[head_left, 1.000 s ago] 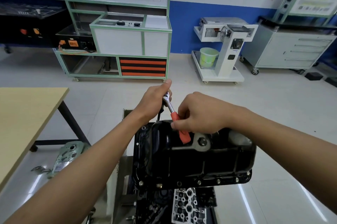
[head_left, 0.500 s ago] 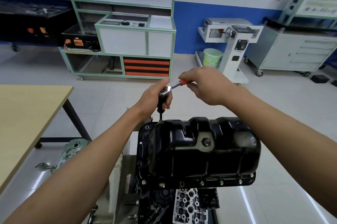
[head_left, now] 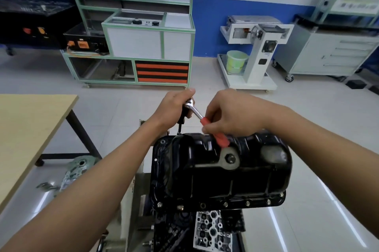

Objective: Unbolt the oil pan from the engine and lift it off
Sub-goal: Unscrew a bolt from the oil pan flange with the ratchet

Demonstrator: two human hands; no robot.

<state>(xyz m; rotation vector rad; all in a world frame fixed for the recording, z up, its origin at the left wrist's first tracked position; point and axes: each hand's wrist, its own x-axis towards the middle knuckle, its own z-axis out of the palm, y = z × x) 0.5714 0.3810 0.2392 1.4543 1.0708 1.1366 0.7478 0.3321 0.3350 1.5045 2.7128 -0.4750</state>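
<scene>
Your left hand (head_left: 174, 106) is curled around the top of the ratchet wrench (head_left: 195, 111), holding its head steady. Your right hand (head_left: 231, 116) pinches the wrench's red handle (head_left: 220, 139) with bent fingers. A thin black socket bar (head_left: 180, 126) goes straight down from the wrench head to the far left corner of the oil pan (head_left: 205, 176).

The black oil pan sits on top of the engine (head_left: 180, 229), bottom side up, flat on its edge. It is not lifted at all.

The job looks like it is in its early or middle part. You are working on one bolt at the far left corner. Along the near edge of the pan, a row of silver bolts (head_left: 225, 204) is still in place. One hole in that row looks empty, but it is hard to be sure. The far edge is hidden behind the pan.

So I think many bolts are left to take out before you can lift the pan off.
</scene>
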